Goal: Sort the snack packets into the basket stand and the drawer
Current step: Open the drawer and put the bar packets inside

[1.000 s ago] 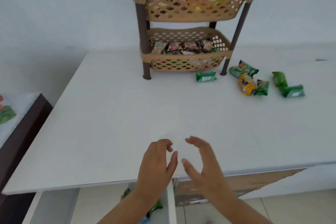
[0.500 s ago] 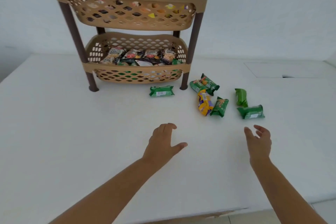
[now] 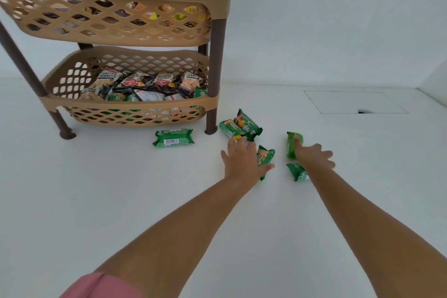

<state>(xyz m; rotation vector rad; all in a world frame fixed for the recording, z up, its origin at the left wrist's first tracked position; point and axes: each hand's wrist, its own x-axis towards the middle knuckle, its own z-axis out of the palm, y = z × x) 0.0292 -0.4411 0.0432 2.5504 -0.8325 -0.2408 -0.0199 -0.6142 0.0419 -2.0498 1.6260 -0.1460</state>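
Note:
The tan two-tier basket stand (image 3: 130, 106) stands at the back left of the white table (image 3: 96, 201), both tiers holding snack packets. Loose green packets lie to its right: one alone (image 3: 173, 137) in front of the stand, two together (image 3: 242, 126) by its leg. My left hand (image 3: 242, 161) lies spread over a yellow packet (image 3: 237, 138), which is mostly hidden, its thumb against another green packet (image 3: 266, 156). My right hand (image 3: 313, 155) has its fingertips on an upright green packet (image 3: 292, 144); one more green packet (image 3: 298, 172) lies under that wrist. The drawer is out of view.
A white wall rises close behind the stand. A rectangular hatch with a small notch (image 3: 353, 101) is set into the table at the back right. A pink sleeve (image 3: 96, 285) shows at the bottom edge.
Both hands have reached forward from mid-table to the loose packets; the left now covers the yellow one and the right touches a green one. The view has moved closer to the stand.

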